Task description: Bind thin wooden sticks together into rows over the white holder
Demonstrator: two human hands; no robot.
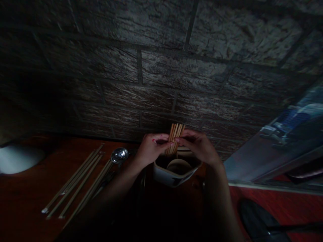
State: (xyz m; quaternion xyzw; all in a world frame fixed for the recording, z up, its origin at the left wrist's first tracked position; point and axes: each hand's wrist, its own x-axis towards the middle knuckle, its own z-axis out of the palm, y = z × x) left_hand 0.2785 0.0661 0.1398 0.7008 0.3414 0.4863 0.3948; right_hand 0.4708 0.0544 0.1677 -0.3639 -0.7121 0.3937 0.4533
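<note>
A bundle of wooden chopsticks [176,134] stands nearly upright between my two hands. From the left, my left hand [153,147] is closed on it, thumb and fingers pinching. My right hand [198,144] grips the same bundle from the other side, thumb across the front. Their lower ends drop into a white angular holder [168,178], just below the hands. Inside the holder a round, pale rim [179,164] shows; the rest of its inside is dark.
Left on the wooden table [22,198] lie several wrapped chopstick pairs [73,183] and a shiny metal strainer ladle [119,155]. A white rounded object [20,158] stands at far left. A brick-patterned wall [156,97] rises close behind. Beyond the table, a black round base [257,218] rests on red floor.
</note>
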